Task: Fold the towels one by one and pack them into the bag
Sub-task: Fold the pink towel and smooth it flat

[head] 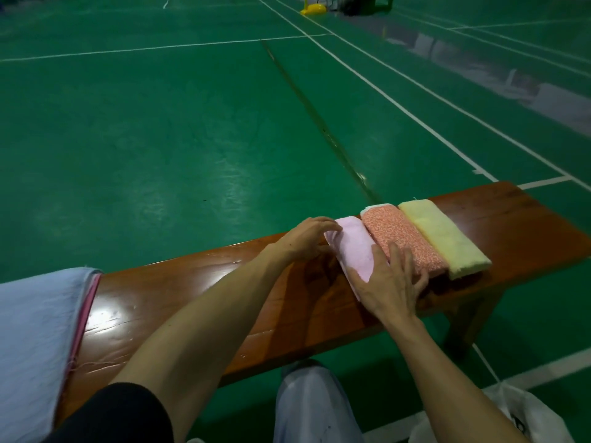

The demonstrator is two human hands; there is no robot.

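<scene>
Three folded towels lie side by side on the wooden bench: a pale pink towel, an orange speckled towel and a pale yellow towel. My left hand touches the far left end of the pink towel with fingers slightly bent. Resting flat on the near end of the pink towel, my right hand spreads its fingers onto the orange towel. A white plastic bag lies on the floor at the lower right.
A stack of unfolded cloth, light blue on top of pink, lies on the bench's left end. My knee in light trousers is below the bench. Green court floor with white lines surrounds everything.
</scene>
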